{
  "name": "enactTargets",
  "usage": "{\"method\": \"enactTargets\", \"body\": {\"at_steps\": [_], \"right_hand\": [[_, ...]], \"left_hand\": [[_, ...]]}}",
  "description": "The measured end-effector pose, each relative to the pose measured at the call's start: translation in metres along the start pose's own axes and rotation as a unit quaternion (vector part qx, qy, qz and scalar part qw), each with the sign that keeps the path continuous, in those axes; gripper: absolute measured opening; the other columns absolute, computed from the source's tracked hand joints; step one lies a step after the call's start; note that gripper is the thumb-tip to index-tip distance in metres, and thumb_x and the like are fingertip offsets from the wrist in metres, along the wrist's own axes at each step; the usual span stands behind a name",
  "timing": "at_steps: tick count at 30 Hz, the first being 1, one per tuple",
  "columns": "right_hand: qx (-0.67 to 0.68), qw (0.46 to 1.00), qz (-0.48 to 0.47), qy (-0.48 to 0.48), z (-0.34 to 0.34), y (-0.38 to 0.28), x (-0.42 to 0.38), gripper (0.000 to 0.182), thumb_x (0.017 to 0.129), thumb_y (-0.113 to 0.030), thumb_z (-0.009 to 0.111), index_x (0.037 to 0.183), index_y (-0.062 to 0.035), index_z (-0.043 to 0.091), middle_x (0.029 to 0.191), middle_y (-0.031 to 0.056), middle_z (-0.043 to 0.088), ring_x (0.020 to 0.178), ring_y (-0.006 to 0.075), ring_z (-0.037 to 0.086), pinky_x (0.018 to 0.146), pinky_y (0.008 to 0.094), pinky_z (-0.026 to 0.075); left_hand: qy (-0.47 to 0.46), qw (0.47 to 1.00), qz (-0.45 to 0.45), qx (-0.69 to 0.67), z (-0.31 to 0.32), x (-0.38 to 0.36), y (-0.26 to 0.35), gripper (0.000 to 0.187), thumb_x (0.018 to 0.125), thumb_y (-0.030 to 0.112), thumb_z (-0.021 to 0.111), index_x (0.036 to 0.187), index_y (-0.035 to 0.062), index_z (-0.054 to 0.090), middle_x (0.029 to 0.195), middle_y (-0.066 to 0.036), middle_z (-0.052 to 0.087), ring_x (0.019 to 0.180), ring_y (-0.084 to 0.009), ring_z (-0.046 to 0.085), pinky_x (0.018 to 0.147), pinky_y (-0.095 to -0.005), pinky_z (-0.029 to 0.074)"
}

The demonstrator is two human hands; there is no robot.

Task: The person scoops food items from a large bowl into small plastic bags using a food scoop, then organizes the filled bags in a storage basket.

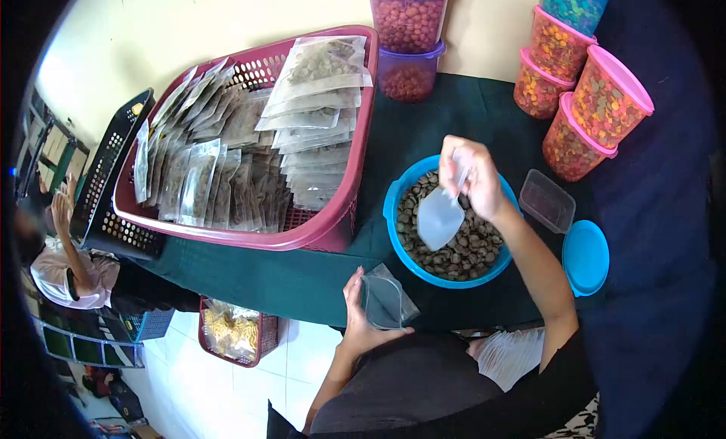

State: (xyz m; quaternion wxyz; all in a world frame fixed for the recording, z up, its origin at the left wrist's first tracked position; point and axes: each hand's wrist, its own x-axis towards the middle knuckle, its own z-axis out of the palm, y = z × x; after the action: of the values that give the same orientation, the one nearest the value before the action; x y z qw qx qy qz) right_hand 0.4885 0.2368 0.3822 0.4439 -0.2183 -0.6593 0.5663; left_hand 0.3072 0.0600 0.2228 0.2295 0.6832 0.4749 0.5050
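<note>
While another person (64, 269) is sitting low at the far left edge with one hand raised, a black perforated crate (113, 167) is leaning beside a maroon basket (333, 227) on the dark green tablecloth (287, 276). That basket is holding rows of clear sealed packets (219, 174) filled with dark pellets, and a second stack is lying flat toward its right end. Below the table edge, a smaller red basket (261, 341) of yellowish snacks is sitting on the white tiled floor.

Near the table's front edge, the left hand (359, 322) is gripping a small clear pouch (384, 299), thumb on one side and fingers wrapped behind, keeping it upright with its mouth facing up. The pouch is hovering just in front of the blue bowl (395, 204) and is not touching it.

Further right, the right hand (473, 178) is closing its fingers tightly around the handle of a translucent plastic scoop (440, 216), whose blade is pointing down into the brown pellets (461, 254) filling the bowl. Whether the scoop is carrying any pellets cannot be told.

Behind the bowl, two purple-lidded tubs (408, 42) of reddish pellets are standing stacked against the wall. Right of the bowl, an empty clear container (546, 201) is resting beside a blue lid (586, 257), and pink-lidded tubs (590, 99) of multicoloured pellets are lying tilted in a pile at the far right. A sheaf of empty pouches (510, 356) is lying on the person's lap, under the right forearm.
</note>
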Motion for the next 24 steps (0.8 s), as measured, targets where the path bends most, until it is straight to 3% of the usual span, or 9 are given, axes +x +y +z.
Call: {"method": "enactTargets", "body": {"at_steps": [5, 7, 8, 13, 15, 20, 24], "right_hand": [[-0.055, 0.997, -0.001, -0.050, 0.014, 0.015, -0.017, 0.035, 0.084, -0.031, 0.027, 0.065, -0.0047, 0.040, 0.051, 0.0030, 0.041, 0.046, 0.0104, 0.041, 0.045, 0.0236, 0.032], [-0.007, 1.000, -0.010, -0.016, 0.002, 0.008, -0.017, 0.035, 0.084, -0.030, 0.027, 0.063, -0.0044, 0.039, 0.051, 0.0023, 0.039, 0.045, 0.0101, 0.040, 0.044, 0.0236, 0.032], [-0.077, 0.997, -0.023, -0.018, -0.009, 0.005, -0.016, 0.035, 0.084, -0.030, 0.027, 0.062, -0.0045, 0.038, 0.051, 0.0022, 0.038, 0.044, 0.0100, 0.039, 0.044, 0.0236, 0.032], [-0.010, 0.994, -0.063, 0.085, -0.007, 0.010, -0.003, 0.031, 0.083, -0.027, 0.028, 0.064, -0.0056, 0.039, 0.053, 0.0034, 0.040, 0.045, 0.0089, 0.039, 0.045, 0.0225, 0.032], [0.014, 0.996, -0.028, 0.084, 0.007, 0.026, -0.001, 0.029, 0.083, -0.025, 0.028, 0.065, -0.0054, 0.040, 0.054, 0.0047, 0.042, 0.046, 0.0106, 0.040, 0.047, 0.0239, 0.034], [-0.091, 0.994, -0.043, 0.045, 0.001, 0.020, -0.007, 0.029, 0.083, -0.024, 0.028, 0.065, -0.0046, 0.040, 0.054, 0.0051, 0.042, 0.049, 0.0125, 0.044, 0.048, 0.0268, 0.035], [0.020, 0.990, -0.027, 0.139, -0.042, 0.030, -0.018, 0.028, 0.082, -0.028, 0.030, 0.069, -0.0069, 0.044, 0.062, 0.0083, 0.052, 0.051, 0.0131, 0.045, 0.049, 0.0253, 0.035]], "left_hand": [[-0.005, 1.000, -0.006, -0.004, 0.001, -0.001, -0.001, 0.128, 0.035, 0.036, 0.085, 0.128, 0.0064, 0.003, 0.131, -0.020, 0.012, 0.122, -0.0325, 0.018, 0.098, -0.0432, 0.022], [-0.005, 1.000, -0.005, 0.008, 0.001, -0.001, -0.001, 0.128, 0.035, 0.035, 0.085, 0.128, 0.0059, 0.003, 0.131, -0.021, 0.012, 0.122, -0.0327, 0.018, 0.098, -0.0430, 0.022], [0.020, 1.000, 0.005, 0.004, 0.001, 0.003, 0.007, 0.121, 0.037, 0.032, 0.085, 0.128, 0.0066, 0.009, 0.127, -0.024, 0.021, 0.117, -0.0375, 0.026, 0.095, -0.0457, 0.027], [0.020, 1.000, -0.002, -0.002, 0.002, 0.002, 0.005, 0.121, 0.037, 0.032, 0.085, 0.128, 0.0074, 0.009, 0.127, -0.025, 0.020, 0.117, -0.0374, 0.026, 0.095, -0.0458, 0.027], [0.016, 1.000, -0.002, -0.006, 0.003, 0.002, 0.005, 0.121, 0.037, 0.032, 0.085, 0.128, 0.0075, 0.009, 0.127, -0.024, 0.020, 0.117, -0.0374, 0.026, 0.095, -0.0457, 0.027], [0.015, 1.000, -0.007, 0.013, 0.001, 0.002, 0.005, 0.122, 0.037, 0.033, 0.085, 0.128, 0.0074, 0.009, 0.126, -0.024, 0.020, 0.117, -0.0377, 0.026, 0.095, -0.0456, 0.027], [0.023, 1.000, -0.013, 0.003, -0.002, -0.002, 0.004, 0.122, 0.036, 0.033, 0.085, 0.128, 0.0076, 0.009, 0.127, -0.025, 0.020, 0.117, -0.0376, 0.026, 0.095, -0.0455, 0.027]]}}
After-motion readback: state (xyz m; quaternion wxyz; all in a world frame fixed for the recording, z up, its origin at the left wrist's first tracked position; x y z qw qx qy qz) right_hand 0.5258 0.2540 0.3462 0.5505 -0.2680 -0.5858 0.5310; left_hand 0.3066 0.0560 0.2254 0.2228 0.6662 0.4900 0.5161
